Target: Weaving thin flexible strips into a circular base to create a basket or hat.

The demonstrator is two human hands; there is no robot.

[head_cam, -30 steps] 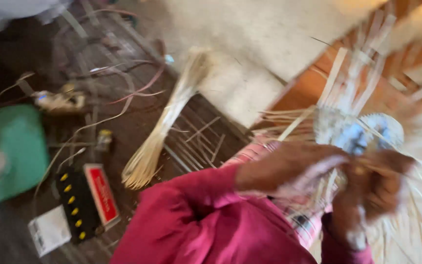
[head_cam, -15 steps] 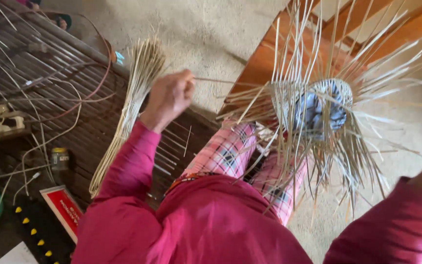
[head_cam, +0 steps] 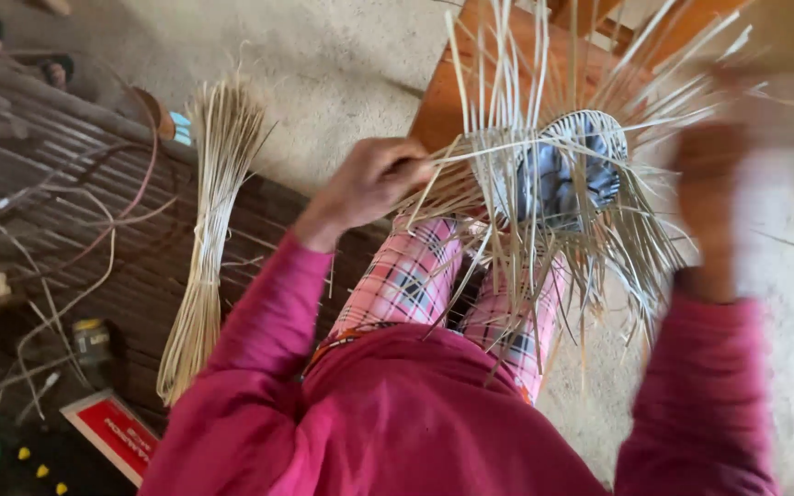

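A half-woven basket point(head_cam: 555, 174) of pale cane rests on my lap, with several loose strips sticking out all round it and a blue-grey cloth inside. My left hand point(head_cam: 374, 182) is just left of the basket, its fingers closed on a thin cane strip point(head_cam: 507, 149) that runs rightward across the basket's rim. My right hand point(head_cam: 709, 188) is raised to the right of the basket. It is blurred by motion, so its grip is unclear. I wear pink sleeves and plaid trousers.
A tied bundle of cane strips point(head_cam: 206, 248) lies on a dark slatted mat point(head_cam: 112, 211) to the left. Loose wires, a small jar point(head_cam: 91, 338) and a red-and-white box point(head_cam: 117, 432) sit at the lower left. A wooden board point(head_cam: 470, 55) lies behind the basket on pale floor.
My left hand has come from near the bundle to the basket's left side, drawing a strip along. My right hand has risen beside the basket. The view has shifted.
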